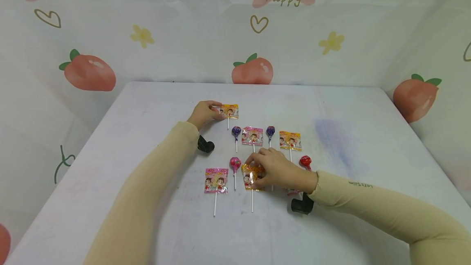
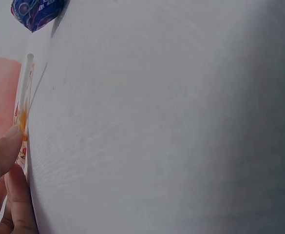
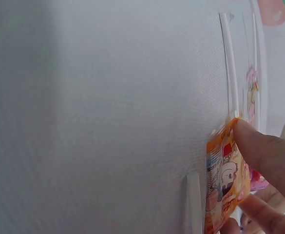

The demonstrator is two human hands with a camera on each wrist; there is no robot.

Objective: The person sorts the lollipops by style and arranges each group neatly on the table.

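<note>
At the far row my left hand point(image 1: 205, 113) pinches the left edge of a lollipop in a flat orange wrapper point(image 1: 231, 111), its stick toward me. In the left wrist view, thumb and fingers meet at that wrapper's edge. Nearer me, my right hand point(image 1: 277, 169) grips another orange-wrapped lollipop point(image 1: 248, 177) by the sides of its wrapper, thumb at the stick end. The right wrist view shows this orange wrapper point(image 3: 227, 175) bowed between thumb and fingers. Just left of it lie a round pink lollipop point(image 1: 235, 163) and a flat pink-wrapped one point(image 1: 216, 180).
Between the hands lie two purple lollipops point(image 1: 236, 132), a pink-wrapped one point(image 1: 252, 135) and an orange-wrapped one point(image 1: 290, 140). A red lollipop point(image 1: 305, 161) and a pink wrapper point(image 1: 292, 192) are partly hidden by my right arm. The white table point(image 1: 165, 97) meets a peach-printed curtain point(image 1: 198, 52).
</note>
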